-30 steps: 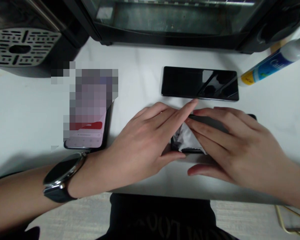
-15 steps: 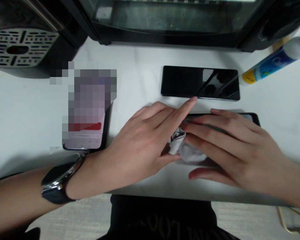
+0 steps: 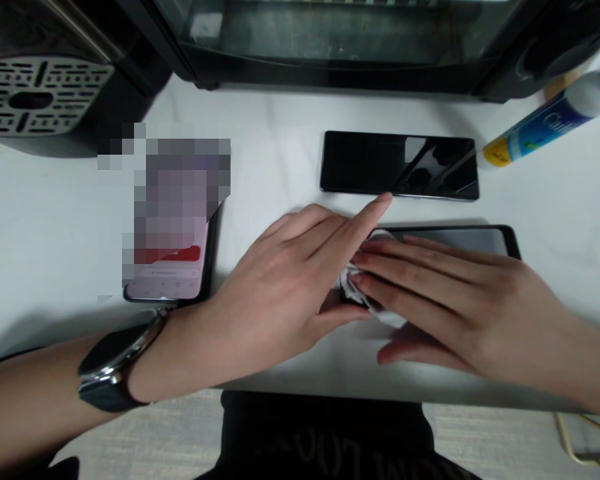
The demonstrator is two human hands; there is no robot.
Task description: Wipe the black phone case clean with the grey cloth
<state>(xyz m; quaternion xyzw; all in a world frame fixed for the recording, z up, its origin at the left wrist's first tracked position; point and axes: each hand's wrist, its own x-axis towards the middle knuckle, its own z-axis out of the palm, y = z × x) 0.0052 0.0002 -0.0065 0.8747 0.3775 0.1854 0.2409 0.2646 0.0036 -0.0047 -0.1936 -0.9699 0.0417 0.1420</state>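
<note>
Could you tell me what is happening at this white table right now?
A person presses a crumpled white wipe onto the left end of a flat black phone with the right hand. The left hand, a dark wristwatch on its wrist, steadies that end. A second black phone lies just beyond, a lit phone to the left, and a blue-and-white bottle at the far right.

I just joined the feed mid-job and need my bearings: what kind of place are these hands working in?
Probably a home kitchen counter. A white countertop carries a glass-doored countertop oven and a black appliance with a slotted grille, with three phones laid out in front of them.
</note>
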